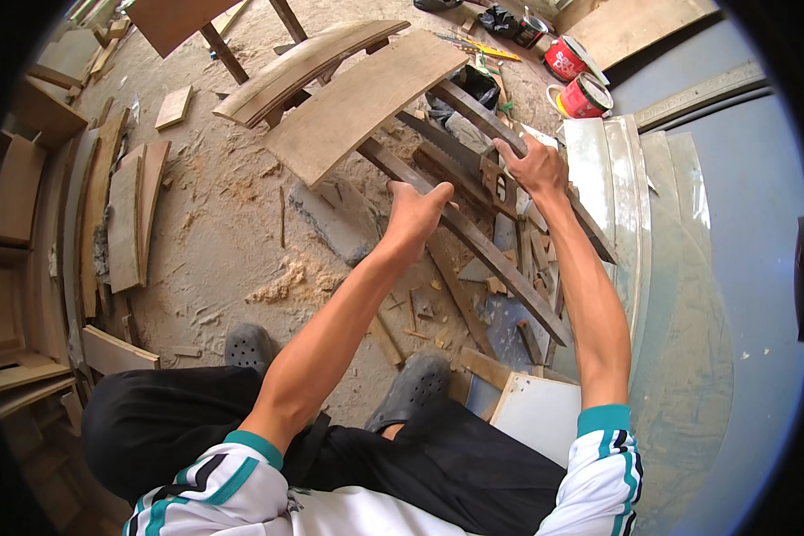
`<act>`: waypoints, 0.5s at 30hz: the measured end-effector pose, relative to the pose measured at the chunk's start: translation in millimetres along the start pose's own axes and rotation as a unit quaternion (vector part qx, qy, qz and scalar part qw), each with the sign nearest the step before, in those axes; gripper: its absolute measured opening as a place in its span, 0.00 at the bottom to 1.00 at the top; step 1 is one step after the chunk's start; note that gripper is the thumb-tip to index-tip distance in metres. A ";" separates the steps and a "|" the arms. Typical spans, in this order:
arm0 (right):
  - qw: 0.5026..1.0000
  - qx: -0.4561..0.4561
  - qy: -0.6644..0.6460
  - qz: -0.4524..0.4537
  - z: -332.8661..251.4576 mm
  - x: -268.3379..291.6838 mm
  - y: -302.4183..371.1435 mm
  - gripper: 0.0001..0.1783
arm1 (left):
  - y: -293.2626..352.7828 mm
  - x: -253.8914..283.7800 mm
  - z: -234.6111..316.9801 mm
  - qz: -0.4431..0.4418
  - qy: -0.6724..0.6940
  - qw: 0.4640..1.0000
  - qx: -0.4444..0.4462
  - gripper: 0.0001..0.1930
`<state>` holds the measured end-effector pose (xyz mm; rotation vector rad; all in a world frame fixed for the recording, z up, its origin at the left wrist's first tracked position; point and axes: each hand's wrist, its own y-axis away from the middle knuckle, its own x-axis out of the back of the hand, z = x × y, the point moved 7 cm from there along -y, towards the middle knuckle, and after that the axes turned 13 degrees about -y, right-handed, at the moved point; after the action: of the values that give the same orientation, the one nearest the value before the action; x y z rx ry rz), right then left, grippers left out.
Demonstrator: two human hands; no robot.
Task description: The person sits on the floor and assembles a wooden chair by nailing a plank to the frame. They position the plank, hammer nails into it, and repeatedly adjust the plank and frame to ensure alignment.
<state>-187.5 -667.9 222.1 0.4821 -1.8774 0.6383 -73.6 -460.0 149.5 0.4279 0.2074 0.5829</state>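
Observation:
A wooden frame made of a flat pale board [366, 103] and two long dark wooden legs is held in front of me. My left hand [415, 213] is closed round the nearer leg [505, 268], just below the board. Farther right, my right hand [536, 165] grips the other leg [591, 223], its fingers wrapped over the wood. Both legs slope down toward the lower right, while the board lies at their upper-left ends. Beneath and between the legs, a handsaw with a wooden handle [499, 188] is partly hidden.
Behind the board stands a curved-edge wooden piece [308, 71]. Wood offcuts [127, 219] and cabinet-like wooden boxes [13, 241] line the left side. Red paint cans [586, 96] and glass-like sheets [679, 268] are at right. Sawdust [281, 281] and scraps litter the floor round my clogs [409, 393].

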 end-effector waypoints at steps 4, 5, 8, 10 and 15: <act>0.999 0.001 0.030 -0.015 -9.3 12.2 -7.1 0.35 | 2.2 -2.5 9.1 0.014 0.067 0.998 0.008 0.32; 0.999 -0.003 0.039 -0.017 -11.7 16.1 -8.7 0.36 | 4.8 -2.9 14.6 0.019 0.089 0.996 0.011 0.30; 0.998 -0.005 0.065 -0.009 -18.4 26.6 -11.8 0.35 | 5.6 -3.8 20.9 -0.014 0.108 0.994 0.014 0.24; 0.998 -0.026 0.049 -0.028 -21.4 23.2 -8.9 0.35 | 2.6 -2.5 17.9 -0.006 0.096 0.995 0.022 0.20; 1.000 -0.020 -0.015 -0.016 17.4 0.5 -5.2 0.33 | 0.9 -12.3 4.9 -0.012 0.072 0.997 0.035 0.12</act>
<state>-196.9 -682.9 218.2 0.4972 -1.9036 0.5750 -82.5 -468.0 155.1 0.4502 0.3706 0.5847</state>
